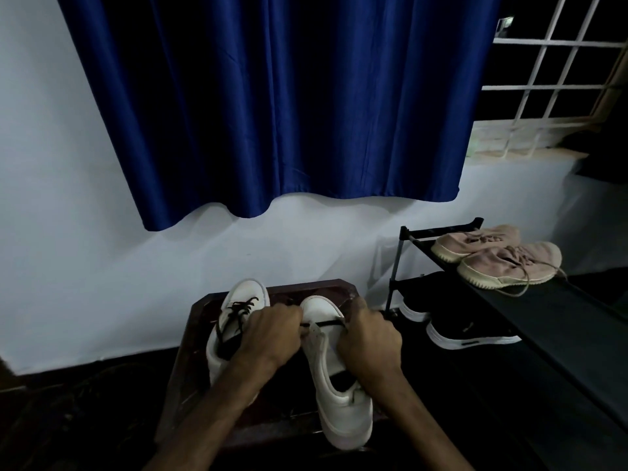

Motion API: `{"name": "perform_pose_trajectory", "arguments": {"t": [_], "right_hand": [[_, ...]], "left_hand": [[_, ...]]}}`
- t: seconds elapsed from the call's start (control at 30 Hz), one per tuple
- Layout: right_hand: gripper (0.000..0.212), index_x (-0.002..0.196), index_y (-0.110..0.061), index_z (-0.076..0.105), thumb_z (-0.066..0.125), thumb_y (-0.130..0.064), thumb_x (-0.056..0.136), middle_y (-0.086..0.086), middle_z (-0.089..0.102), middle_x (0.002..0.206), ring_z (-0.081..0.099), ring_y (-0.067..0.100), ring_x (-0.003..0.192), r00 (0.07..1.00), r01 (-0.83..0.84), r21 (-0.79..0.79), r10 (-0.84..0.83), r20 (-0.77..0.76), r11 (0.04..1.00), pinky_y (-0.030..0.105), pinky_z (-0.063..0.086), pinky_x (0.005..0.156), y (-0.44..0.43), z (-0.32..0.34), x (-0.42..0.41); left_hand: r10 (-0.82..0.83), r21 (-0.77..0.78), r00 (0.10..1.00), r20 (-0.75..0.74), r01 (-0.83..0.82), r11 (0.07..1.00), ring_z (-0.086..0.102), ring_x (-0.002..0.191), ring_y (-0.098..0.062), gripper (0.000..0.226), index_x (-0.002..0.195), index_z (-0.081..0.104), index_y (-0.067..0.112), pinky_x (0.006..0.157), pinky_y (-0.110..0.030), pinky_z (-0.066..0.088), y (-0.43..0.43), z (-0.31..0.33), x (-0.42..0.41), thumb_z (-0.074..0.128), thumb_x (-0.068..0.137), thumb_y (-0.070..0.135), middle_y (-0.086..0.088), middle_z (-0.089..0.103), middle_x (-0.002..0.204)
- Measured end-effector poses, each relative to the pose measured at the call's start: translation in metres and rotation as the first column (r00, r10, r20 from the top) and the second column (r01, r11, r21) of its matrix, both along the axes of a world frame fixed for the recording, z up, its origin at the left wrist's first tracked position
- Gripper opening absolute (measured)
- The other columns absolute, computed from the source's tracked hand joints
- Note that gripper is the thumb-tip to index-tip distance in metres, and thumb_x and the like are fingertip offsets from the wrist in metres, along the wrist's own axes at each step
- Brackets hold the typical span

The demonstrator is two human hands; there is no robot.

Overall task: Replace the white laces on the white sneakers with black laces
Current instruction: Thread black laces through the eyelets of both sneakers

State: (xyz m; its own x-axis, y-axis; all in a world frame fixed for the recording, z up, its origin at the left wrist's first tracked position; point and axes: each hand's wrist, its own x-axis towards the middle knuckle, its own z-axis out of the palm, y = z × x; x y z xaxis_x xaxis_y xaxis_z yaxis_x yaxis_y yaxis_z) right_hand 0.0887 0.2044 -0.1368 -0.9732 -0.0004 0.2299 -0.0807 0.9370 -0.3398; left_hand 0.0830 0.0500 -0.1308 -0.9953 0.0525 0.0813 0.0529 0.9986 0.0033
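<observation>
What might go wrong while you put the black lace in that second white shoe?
1. The left hand and right hand pull the black lace tight across the unlaced sneaker; a harder tug on one side could leave uneven ends.
2. That sneaker's heel seems to stick out past the near edge of the table, so a tug might tip it off.
3. The room is dim, so an eyelet could get skipped.

black lace (pixel 327 323): ends hidden inside left hand (pixel 272 331), right hand (pixel 370 338); laced sneaker (pixel 246 291): heel behind forearm (pixel 234 382)
</observation>
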Motion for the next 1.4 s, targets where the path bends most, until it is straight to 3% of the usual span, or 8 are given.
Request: {"name": "perform_pose_trajectory", "arguments": {"t": [0.23,0.4,0.57,0.77,0.93,1.1,1.27,1.4], "right_hand": [[0.028,0.114,-0.015,0.045,0.043,-0.016,0.086,0.007,0.064,0.107,0.064,0.033,0.098,1.0,0.028,0.007,-0.028,0.0,1.0,0.035,0.045,0.07,0.001,0.002,0.002],[0.021,0.1,-0.017,0.05,0.05,-0.03,0.084,0.005,0.066,0.096,0.065,0.031,0.091,0.999,0.023,-0.101,-0.021,0.03,0.995,0.034,0.045,0.069,0.001,-0.006,-0.003],[0.047,0.094,-0.015,0.068,0.048,-0.057,0.092,-0.006,0.07,0.083,0.065,0.013,0.082,0.964,0.085,-0.914,0.199,0.176,0.398,0.03,0.049,0.074,0.032,-0.017,-0.027],[0.021,0.109,-0.018,0.065,0.056,-0.029,0.093,0.003,0.068,0.106,0.063,0.015,0.095,0.895,-0.365,-0.384,0.433,0.106,0.848,0.019,0.043,0.079,0.045,-0.032,-0.044],[0.037,0.081,-0.006,0.067,0.059,-0.041,0.091,0.013,0.068,0.079,0.065,0.023,0.074,0.859,-0.351,-0.151,0.382,0.341,0.924,0.035,0.049,0.07,0.062,0.019,-0.051],[0.029,0.106,-0.005,0.068,0.052,-0.028,0.098,-0.003,0.043,0.062,0.043,0.01,0.057,0.891,-0.163,-0.931,0.453,0.003,0.326,0.03,0.051,0.069,0.064,0.106,-0.045],[0.036,0.13,-0.018,0.058,0.057,-0.028,0.095,0.005,0.068,0.113,0.064,0.018,0.101,0.959,-0.216,-0.441,0.274,0.072,0.871,0.033,0.051,0.088,0.03,0.049,-0.055],[0.043,0.129,-0.022,0.059,0.061,-0.039,0.089,0.0,0.063,0.125,0.059,0.02,0.115,0.908,-0.248,-0.314,0.334,0.255,0.916,0.028,0.046,0.094,0.015,0.004,-0.054]], "left_hand": [[0.232,0.667,0.961,-0.147,-0.077,0.741,0.065,0.083,-0.023,0.017,0.071,0.059,0.024,0.076,-0.036,0.05,-0.061,0.046,-0.004,0.063,0.087,0.031,0.008,0.069,0.078],[0.257,0.715,0.956,-0.142,-0.081,0.694,0.066,0.085,-0.017,0.016,0.075,0.065,0.028,0.083,-0.041,0.051,-0.083,0.05,0.003,0.063,0.087,0.038,0.012,0.071,0.081],[0.22,0.745,0.975,-0.037,-0.12,0.656,0.063,0.068,-0.018,0.024,0.074,0.065,0.018,0.074,-0.031,0.051,-0.054,0.027,0.011,0.06,0.093,0.032,0.005,0.065,0.064],[0.144,0.727,0.971,0.188,-0.236,0.645,0.06,0.061,-0.019,0.043,0.069,0.055,0.015,0.072,-0.032,0.045,-0.006,0.0,0.019,0.055,0.092,0.051,0.001,0.064,0.056],[0.123,0.733,0.969,0.215,-0.243,0.635,0.069,0.082,-0.03,0.056,0.069,0.044,0.021,0.074,-0.04,0.053,-0.002,-0.017,0.016,0.049,0.063,0.076,-0.004,0.068,0.076],[0.165,0.793,0.979,0.121,-0.196,0.578,0.049,0.059,-0.019,0.042,0.068,0.042,0.02,0.061,-0.034,0.04,-0.005,-0.011,0.009,0.069,0.081,0.049,0.005,0.051,0.06],[0.387,0.898,0.915,-0.116,-0.07,0.434,0.045,0.06,-0.024,0.04,0.065,0.039,0.014,0.063,-0.034,0.035,-0.003,0.01,0.004,0.066,0.089,0.031,0.001,0.045,0.058],[0.408,0.989,0.91,-0.069,0.007,0.151,0.059,0.073,-0.029,0.022,0.078,0.049,0.006,0.074,-0.041,0.048,-0.004,0.005,-0.002,0.06,0.091,0.02,-0.011,0.065,0.076]]}}
